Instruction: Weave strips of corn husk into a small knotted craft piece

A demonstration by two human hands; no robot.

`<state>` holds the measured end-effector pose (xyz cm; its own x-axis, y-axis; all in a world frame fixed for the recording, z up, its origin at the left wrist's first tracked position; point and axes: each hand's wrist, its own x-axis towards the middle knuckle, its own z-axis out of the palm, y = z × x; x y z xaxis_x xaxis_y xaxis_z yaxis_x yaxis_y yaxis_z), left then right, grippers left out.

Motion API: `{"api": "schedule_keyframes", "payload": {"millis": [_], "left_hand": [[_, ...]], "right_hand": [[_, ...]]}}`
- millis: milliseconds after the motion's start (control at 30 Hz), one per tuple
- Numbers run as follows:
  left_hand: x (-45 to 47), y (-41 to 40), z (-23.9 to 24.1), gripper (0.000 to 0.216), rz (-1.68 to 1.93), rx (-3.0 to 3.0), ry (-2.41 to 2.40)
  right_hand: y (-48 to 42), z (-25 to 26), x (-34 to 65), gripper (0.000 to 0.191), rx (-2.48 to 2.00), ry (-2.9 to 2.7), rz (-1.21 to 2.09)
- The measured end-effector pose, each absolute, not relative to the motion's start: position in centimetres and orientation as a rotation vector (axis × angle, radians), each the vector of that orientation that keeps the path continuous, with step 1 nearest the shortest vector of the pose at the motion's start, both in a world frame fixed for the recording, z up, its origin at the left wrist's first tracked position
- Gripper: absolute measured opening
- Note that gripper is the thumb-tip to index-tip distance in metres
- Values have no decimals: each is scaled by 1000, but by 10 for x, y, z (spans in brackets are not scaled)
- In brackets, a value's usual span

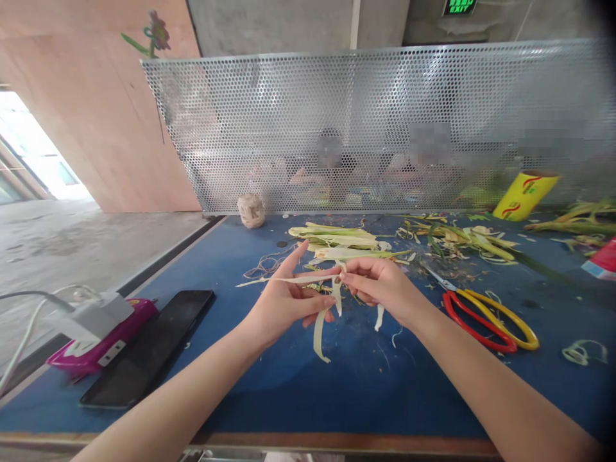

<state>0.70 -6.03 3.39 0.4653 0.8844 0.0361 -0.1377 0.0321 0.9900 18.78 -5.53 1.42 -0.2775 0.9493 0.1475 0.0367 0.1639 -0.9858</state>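
Note:
Several pale, ribbon-like strips of plant leaf, like corn husk, run between my two hands above the blue table. My left hand (289,298) pinches the strips between thumb and fingers, its index finger pointing up and away. One pale strip (319,337) hangs below its fingertips, and another lies across the hand toward the left. My right hand (380,285) is closed, pinching the strips where they cross near the left fingertips. A further strip end dangles under the right hand. Just beyond the hands lies a pile of pale green husk leaves (337,236).
Red-and-yellow scissors (481,314) lie to the right, near leaf scraps (462,240). A black phone (149,350) and a magenta power strip (103,340) are at left. Behind stand a twine ball (251,210), a yellow tube (524,196) and a perforated metal screen (298,115), with people beyond.

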Motion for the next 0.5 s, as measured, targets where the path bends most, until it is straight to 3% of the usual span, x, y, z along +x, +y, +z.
{"api": "schedule_keyframes", "payload": {"millis": [267, 500], "left_hand": [[11, -61, 31, 77, 993, 1163, 765], [14, -60, 23, 88, 980, 1187, 740]], "right_hand": [[-60, 17, 186, 32, -911, -1646, 1382], [-60, 14, 183, 29, -982, -1748, 1281]]}}
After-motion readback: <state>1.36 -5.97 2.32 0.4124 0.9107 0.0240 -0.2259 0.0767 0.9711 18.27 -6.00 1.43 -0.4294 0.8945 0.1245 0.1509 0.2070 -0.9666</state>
